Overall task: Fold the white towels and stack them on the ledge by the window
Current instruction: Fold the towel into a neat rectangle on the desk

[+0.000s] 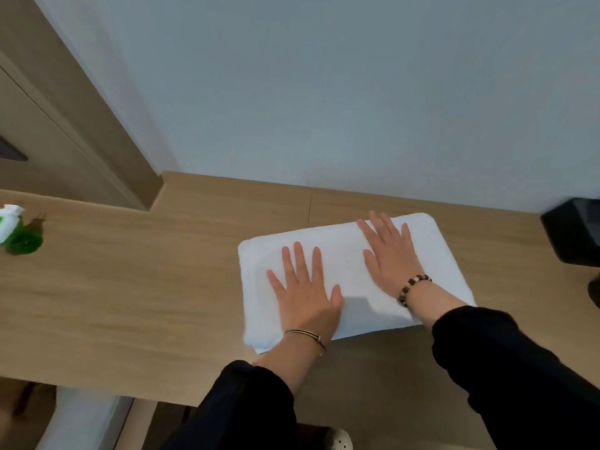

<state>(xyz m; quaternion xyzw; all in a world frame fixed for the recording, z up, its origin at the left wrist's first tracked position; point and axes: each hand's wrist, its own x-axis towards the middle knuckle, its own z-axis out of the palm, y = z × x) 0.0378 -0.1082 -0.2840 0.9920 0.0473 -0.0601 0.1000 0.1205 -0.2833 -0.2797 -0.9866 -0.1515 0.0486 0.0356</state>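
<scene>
- Two black long sleeves enter from the bottom edge, pushed back from the wrists. Below them, a light-coloured perforated shoe shows on the floor.
- A thin metal bangle circles the left wrist, and a brown-and-white bead bracelet circles the right.
- The left hand lies palm down on the folded white terry towel, with its fingers straight and spread. It presses and grips nothing.
- The right hand does the same a little further out, fingers flat and fanned, with nothing pinched.
- The towel is a thick rounded rectangle lying on the pale wood-grain surface. Its long axis runs left to right, with the right end angled slightly away from the person.
- Each hand covers one half, and the left hand is nearer the body. A further fold would likely bring one short end across to the other.
- No window is in view, so I cannot tell whether this surface is the ledge.
- A green spray bottle stands well apart at the far left.
- A black box-shaped object sits at the right edge, near the towel's far corner.
- The plain grey-blue wall lies beyond.
</scene>
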